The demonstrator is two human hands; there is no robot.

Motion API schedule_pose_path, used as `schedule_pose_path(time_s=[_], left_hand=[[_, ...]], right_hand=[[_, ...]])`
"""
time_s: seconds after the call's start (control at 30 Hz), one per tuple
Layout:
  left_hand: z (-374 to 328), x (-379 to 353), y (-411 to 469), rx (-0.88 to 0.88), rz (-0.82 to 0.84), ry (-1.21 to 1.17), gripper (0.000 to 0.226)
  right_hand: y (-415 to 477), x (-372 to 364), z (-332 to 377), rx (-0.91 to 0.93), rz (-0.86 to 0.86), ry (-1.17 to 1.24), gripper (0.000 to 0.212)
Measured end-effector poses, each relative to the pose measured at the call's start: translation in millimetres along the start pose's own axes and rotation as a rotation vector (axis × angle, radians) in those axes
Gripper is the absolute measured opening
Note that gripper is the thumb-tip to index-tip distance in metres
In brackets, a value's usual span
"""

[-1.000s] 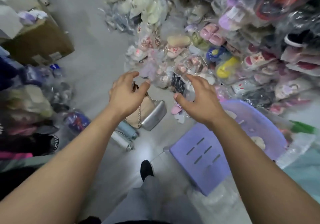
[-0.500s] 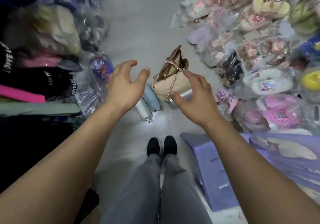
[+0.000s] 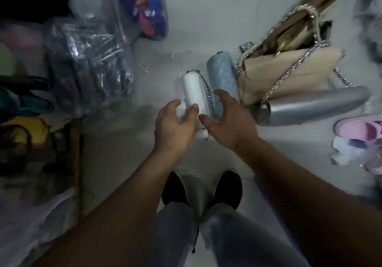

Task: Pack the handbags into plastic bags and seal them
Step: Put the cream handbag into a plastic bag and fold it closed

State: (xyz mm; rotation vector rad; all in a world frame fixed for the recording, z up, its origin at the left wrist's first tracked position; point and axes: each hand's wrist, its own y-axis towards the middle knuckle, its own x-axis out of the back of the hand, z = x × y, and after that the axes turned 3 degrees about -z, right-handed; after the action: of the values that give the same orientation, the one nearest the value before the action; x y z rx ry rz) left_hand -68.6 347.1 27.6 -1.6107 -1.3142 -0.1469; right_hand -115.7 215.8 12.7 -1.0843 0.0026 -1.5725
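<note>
Pale floor (image 3: 206, 18) throughout. Pink slipper (image 3: 359, 129) at its right edge; black shoes (image 3: 228, 188) at near centre; blurred wrapped goods (image 3: 86, 64) piled along its left side.

Both my bare arms reach forward and down, toward twelve o'clock. My left hand (image 3: 175, 126) is spread open, palm down, thumb out toward two o'clock. My right hand (image 3: 229, 120) is open too, fingers curved, thumb pointing toward nine o'clock. The two thumbs are close together, not touching. Neither hand grips anything.
</note>
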Motion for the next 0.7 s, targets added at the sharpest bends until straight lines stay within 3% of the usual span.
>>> schedule_pose_path(time_s=[0.33, 0.43, 0.7], left_hand=[[63, -65, 96, 0.024, 0.050, -0.074, 0.059], [66, -74, 102, 0.046, 0.044, -0.107, 0.059], [56, -69, 80, 0.094, 0.028, -0.158, 0.041]], right_hand=[[94, -122, -27, -0.104, 0.090, -0.038, 0.086], [101, -130, -30, -0.146, 0.025, 0.026, 0.089], [79, -105, -23, -0.155, 0.003, 0.217, 0.068]])
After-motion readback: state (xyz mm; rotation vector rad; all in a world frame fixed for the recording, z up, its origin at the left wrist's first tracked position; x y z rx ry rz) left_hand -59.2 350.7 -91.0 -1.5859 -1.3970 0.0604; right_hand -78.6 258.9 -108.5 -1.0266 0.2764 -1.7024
